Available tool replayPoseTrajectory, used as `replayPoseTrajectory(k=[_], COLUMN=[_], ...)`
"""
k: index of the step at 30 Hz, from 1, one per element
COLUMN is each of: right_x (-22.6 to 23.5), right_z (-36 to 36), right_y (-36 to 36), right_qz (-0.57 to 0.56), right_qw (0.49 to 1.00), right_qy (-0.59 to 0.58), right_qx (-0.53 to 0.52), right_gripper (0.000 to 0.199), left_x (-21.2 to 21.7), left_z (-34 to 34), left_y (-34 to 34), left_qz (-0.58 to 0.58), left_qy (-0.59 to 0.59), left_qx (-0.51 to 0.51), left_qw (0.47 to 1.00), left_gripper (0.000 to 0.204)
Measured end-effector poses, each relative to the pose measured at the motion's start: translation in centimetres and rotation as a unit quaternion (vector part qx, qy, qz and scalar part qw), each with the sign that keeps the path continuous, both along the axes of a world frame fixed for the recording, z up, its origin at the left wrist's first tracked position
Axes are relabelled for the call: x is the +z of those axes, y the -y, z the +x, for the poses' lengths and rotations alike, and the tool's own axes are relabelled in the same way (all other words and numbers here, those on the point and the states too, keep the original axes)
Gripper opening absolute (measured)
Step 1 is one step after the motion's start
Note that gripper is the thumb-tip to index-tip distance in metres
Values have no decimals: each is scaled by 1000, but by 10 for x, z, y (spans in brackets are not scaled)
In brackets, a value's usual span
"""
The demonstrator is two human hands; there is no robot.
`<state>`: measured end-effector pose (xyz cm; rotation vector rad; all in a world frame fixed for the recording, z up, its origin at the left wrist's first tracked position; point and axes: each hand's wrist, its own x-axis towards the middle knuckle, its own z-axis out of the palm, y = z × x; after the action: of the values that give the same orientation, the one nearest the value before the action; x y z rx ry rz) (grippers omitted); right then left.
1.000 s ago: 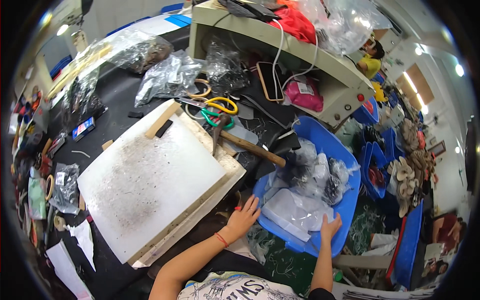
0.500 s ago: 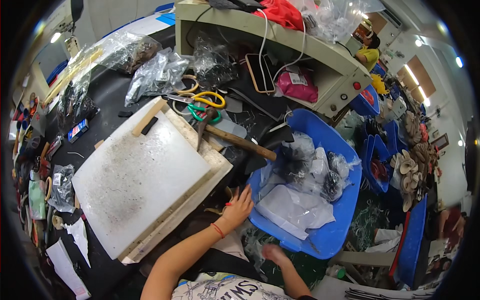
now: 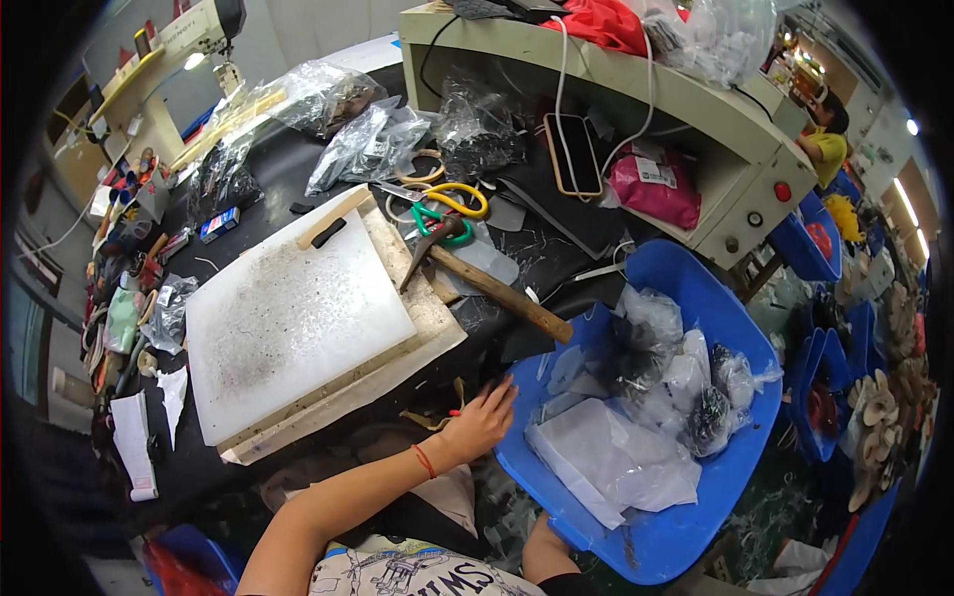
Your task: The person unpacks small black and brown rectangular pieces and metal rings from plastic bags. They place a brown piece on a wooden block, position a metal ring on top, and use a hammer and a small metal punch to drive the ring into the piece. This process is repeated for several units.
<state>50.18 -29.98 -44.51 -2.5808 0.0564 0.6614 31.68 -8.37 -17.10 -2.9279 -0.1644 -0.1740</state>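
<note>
My left hand [image 3: 479,422], with a red cord round the wrist, reaches to the left rim of a large blue plastic tub [image 3: 730,512]. Its fingers are stretched out, the tips at the rim, and no grip on it shows. My right hand is hidden by the tub's near side; only the right forearm [image 3: 550,551] shows below it. Inside the tub lie a white plastic bag or sheet [image 3: 616,457] and several clear bags [image 3: 651,318], some with dark contents. Just left of my left hand is a thin yellowish-brown piece [image 3: 427,419], partly covered.
On the black table sit a stained white board [image 3: 288,328], a wooden-handled hammer [image 3: 507,298], scissors with yellow handles [image 3: 462,202] and a phone [image 3: 572,156]. A cream shelf unit [image 3: 740,189] stands behind the tub. Further right are blue bins [image 3: 820,387] and a person in yellow [image 3: 827,154].
The tub now looks larger and nearer, further right in view. My right hand has gone from beside its near edge to out of sight behind it. The view has shifted left.
</note>
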Motion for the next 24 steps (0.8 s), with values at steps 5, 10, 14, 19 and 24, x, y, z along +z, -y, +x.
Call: replayPoseTrajectory(k=[5, 10, 14, 19, 24], right_x=[-6, -8, -9, -3, 6], right_z=[-6, -15, -25, -40, -66], right_y=[16, 39, 52, 65, 76], right_qz=[13, 16, 5, -6, -19], right_qw=[1000, 1000, 999, 997, 985], right_qy=[-5, -10, -24, -30, -50], right_qx=[12, 16, 33, 69, 164], right_gripper=[24, 25, 26, 27, 28], left_x=[0, 1, -13, -7, -7], left_z=[3, 3, -7, -11, -14], left_y=[6, 9, 21, 19, 41], left_qz=[-43, -47, -64, -64, -77], left_qy=[18, 10, 20, 35, 20], left_qx=[18, 18, 45, 32, -5], left_qw=[999, 999, 997, 997, 997], left_gripper=[32, 34, 34, 32, 31])
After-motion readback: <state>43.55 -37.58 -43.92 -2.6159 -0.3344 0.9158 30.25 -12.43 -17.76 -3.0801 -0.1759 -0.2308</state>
